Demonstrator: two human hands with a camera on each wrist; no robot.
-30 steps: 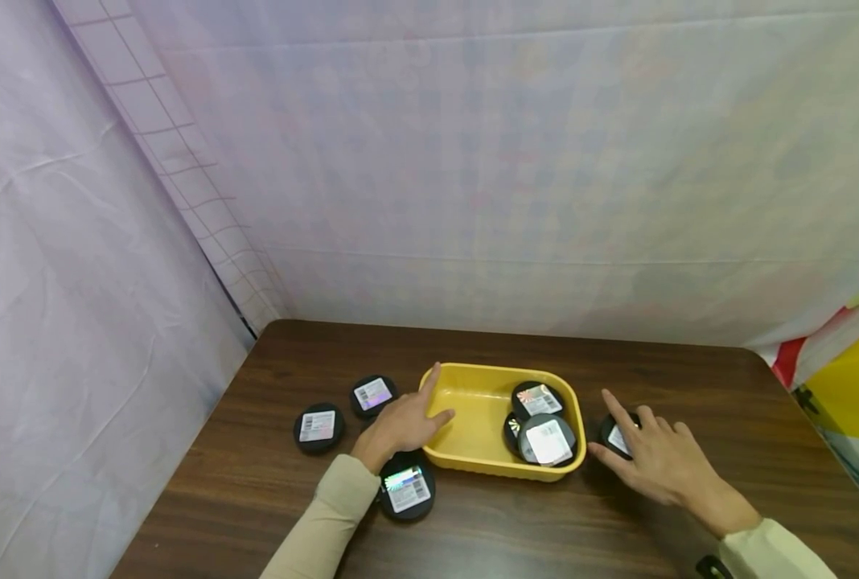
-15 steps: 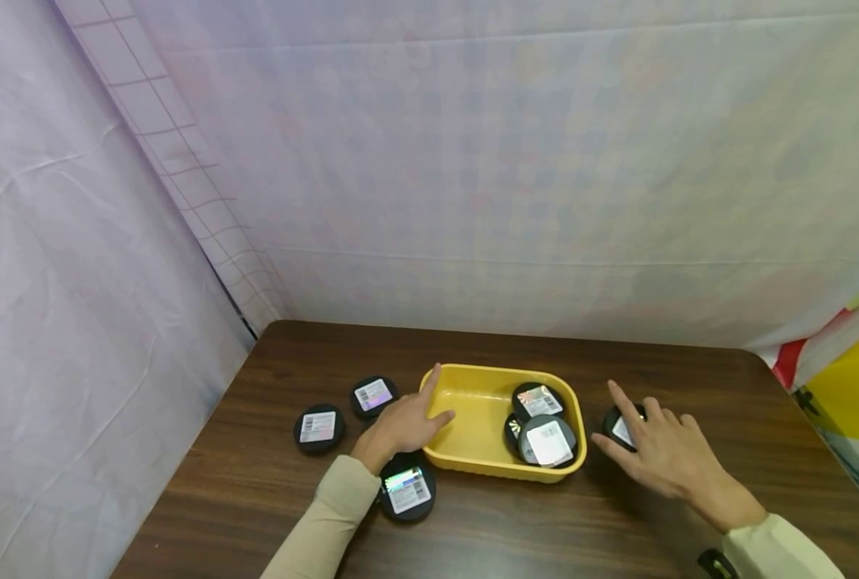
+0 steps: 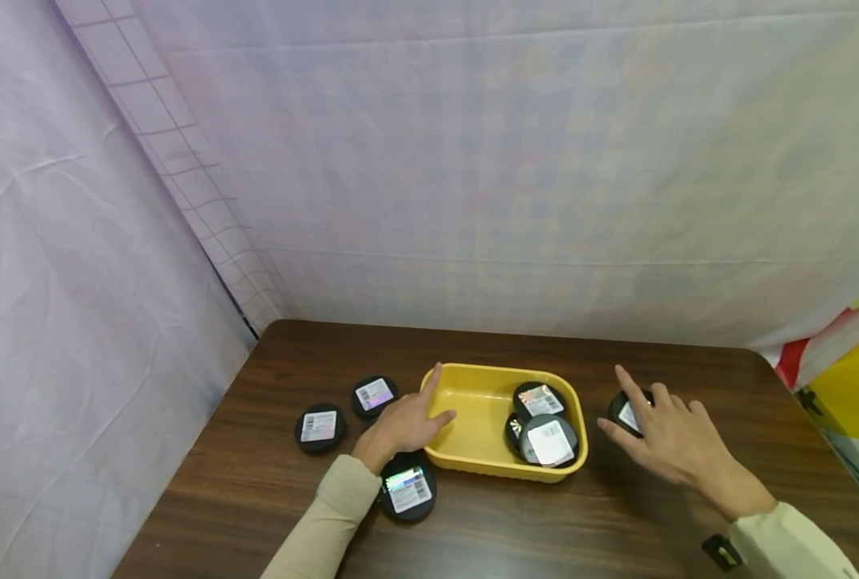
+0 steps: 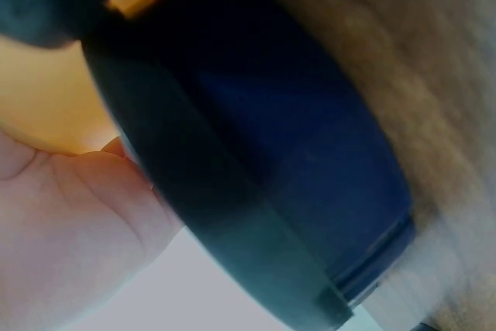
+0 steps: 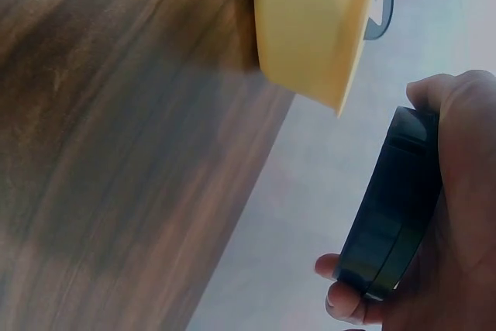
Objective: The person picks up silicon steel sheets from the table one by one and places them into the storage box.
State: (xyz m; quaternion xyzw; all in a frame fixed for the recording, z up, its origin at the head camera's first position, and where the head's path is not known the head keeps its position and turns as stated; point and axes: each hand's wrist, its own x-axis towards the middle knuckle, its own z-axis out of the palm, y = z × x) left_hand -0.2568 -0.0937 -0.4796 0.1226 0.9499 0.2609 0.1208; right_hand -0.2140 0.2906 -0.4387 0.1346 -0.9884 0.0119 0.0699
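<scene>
In the head view my right hand [image 3: 671,434] holds a flat round black container [image 3: 626,415] with a white label, to the right of the yellow bin [image 3: 466,462]. The right wrist view shows this black container [image 5: 391,199] on edge, gripped between thumb and fingers, apart from the bin. My left hand [image 3: 404,422] holds the bin's left end. Its thumb reaches over the rim to the inside and the index finger lies along the rim; the other fingers are hidden. Three similar containers [image 3: 548,442] lie piled at the bin's right end.
On the brown table [image 3: 270,498], two labelled black containers lie left of the bin, one nearer [image 3: 319,428] and one farther [image 3: 375,396]. Another labelled container [image 3: 408,488] sits by the left wrist, its dark side [image 4: 294,129] filling the left wrist view. White cloth [image 3: 509,201] hangs behind.
My right hand has shifted slightly right and away from me, carrying the round black container. The left hand and the bin have stayed almost still.
</scene>
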